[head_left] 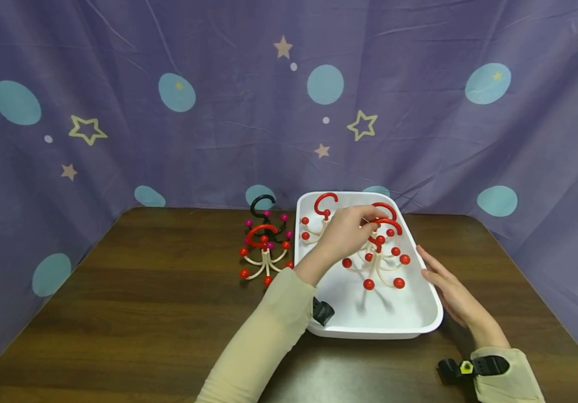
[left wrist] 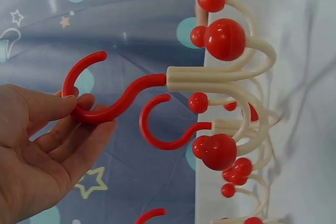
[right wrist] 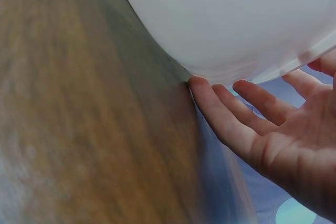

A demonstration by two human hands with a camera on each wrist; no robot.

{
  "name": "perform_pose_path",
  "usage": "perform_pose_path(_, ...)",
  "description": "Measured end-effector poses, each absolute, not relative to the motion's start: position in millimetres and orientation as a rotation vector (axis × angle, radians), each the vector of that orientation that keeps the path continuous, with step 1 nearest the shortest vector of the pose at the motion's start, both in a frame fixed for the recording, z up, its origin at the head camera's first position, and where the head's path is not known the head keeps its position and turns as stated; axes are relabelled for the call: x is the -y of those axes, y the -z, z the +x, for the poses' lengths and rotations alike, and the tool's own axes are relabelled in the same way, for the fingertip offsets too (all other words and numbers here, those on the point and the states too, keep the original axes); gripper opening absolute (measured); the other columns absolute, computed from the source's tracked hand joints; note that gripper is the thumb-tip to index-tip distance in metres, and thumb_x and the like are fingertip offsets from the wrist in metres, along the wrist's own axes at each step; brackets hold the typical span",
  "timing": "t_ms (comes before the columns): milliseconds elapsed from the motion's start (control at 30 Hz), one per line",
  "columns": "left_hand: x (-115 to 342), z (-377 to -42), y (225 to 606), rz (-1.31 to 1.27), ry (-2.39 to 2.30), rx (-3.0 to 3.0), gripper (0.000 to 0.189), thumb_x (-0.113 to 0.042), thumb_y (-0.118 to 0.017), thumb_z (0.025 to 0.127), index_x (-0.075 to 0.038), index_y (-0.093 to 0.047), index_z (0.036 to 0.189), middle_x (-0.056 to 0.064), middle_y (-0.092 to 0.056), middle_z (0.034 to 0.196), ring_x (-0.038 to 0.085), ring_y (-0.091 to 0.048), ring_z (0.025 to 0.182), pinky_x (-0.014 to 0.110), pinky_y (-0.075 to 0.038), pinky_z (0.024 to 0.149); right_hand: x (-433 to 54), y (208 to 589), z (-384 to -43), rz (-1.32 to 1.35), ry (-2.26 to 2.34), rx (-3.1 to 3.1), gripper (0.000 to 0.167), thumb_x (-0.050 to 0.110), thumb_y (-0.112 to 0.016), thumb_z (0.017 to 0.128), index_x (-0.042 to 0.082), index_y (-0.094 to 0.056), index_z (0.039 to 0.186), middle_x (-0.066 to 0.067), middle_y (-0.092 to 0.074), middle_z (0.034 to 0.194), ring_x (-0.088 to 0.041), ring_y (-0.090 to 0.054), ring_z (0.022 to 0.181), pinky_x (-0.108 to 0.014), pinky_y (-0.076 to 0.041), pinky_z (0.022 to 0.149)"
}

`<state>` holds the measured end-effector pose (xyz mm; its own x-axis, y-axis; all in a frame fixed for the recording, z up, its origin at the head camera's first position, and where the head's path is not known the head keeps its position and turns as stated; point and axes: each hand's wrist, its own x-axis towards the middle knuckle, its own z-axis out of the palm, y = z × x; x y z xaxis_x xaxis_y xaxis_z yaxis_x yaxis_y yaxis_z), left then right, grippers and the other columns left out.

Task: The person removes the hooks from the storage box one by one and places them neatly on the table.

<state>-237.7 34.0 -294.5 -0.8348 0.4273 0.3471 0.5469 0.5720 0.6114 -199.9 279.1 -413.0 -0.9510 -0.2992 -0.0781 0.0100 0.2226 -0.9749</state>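
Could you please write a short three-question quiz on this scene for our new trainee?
1. True or false: the right hand touches the outside of the white tray.
2. Choose one: what colour are the balls on the black hanger?
a) green
b) pink
c) white
3. Short answer: which part of the red-and-cream hanger is the left hand holding?

Key:
1. True.
2. b) pink.
3. Its curved red hook.
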Motion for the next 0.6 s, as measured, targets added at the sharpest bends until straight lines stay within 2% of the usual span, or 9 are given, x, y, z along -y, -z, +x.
perform_pose_path(200,-24,-234,284,-0.855,1.044,2.571,0.024,-0.008,-0.059,0.087,-0.016,-0.068,0.107,-0.003,-0.068,0.100,0.007,-0.060,0.081,0.013,-0.042,0.066,-277,414,-199,-0.283,1.793,-2.254,0.061,0.032,-0.036,0.098,0.017,-0.003,0.147,-0.016,0.007,0.151,-0.039,-0.010,0.133,-0.010,-0.039,0.082)
perform_pose_path(267,-20,-234,282,-0.857,1.026,2.544,0.024,-0.008,-0.059,0.087,-0.016,-0.068,0.108,-0.003,-0.068,0.101,0.007,-0.060,0.082,0.013,-0.043,0.067,-278,414,-199,-0.290,1.783,-2.265,0.061,0.032,-0.036,0.098,0.017,-0.003,0.147,-0.016,0.006,0.152,-0.031,-0.020,0.132,-0.011,-0.040,0.082)
perform_pose_path(333,-17,-233,279,-0.852,1.043,2.520,0.024,-0.009,-0.059,0.087,-0.015,-0.068,0.108,-0.003,-0.068,0.100,0.008,-0.061,0.083,0.013,-0.044,0.068,-279,414,-198,-0.302,1.775,-2.270,0.061,0.032,-0.035,0.098,0.017,-0.003,0.147,-0.017,0.006,0.151,-0.017,-0.028,0.128,-0.013,-0.040,0.083)
perform_pose_path(433,-13,-233,276,-0.839,1.084,2.495,0.023,-0.009,-0.059,0.087,-0.016,-0.068,0.107,-0.003,-0.069,0.097,0.008,-0.062,0.082,0.013,-0.044,0.066,-282,414,-197,-0.316,1.770,-2.272,0.060,0.031,-0.035,0.098,0.017,-0.002,0.147,-0.019,0.005,0.151,0.003,-0.033,0.115,-0.014,-0.042,0.082)
perform_pose_path(500,-10,-232,272,-0.825,1.115,2.494,0.023,-0.009,-0.058,0.087,-0.015,-0.068,0.107,-0.003,-0.068,0.098,0.008,-0.062,0.081,0.012,-0.044,0.064,-283,413,-196,-0.322,1.773,-2.267,0.060,0.031,-0.034,0.098,0.017,-0.002,0.147,-0.020,0.006,0.150,0.007,-0.033,0.112,-0.014,-0.042,0.082)
perform_pose_path(600,-2,-231,266,-0.804,1.114,2.496,0.022,-0.009,-0.058,0.088,-0.015,-0.067,0.107,-0.002,-0.068,0.100,0.009,-0.063,0.082,0.013,-0.044,0.059,-282,413,-198,-0.321,1.768,-2.268,0.060,0.032,-0.035,0.098,0.018,-0.002,0.147,-0.019,0.006,0.151,0.004,-0.033,0.115,-0.014,-0.042,0.082)
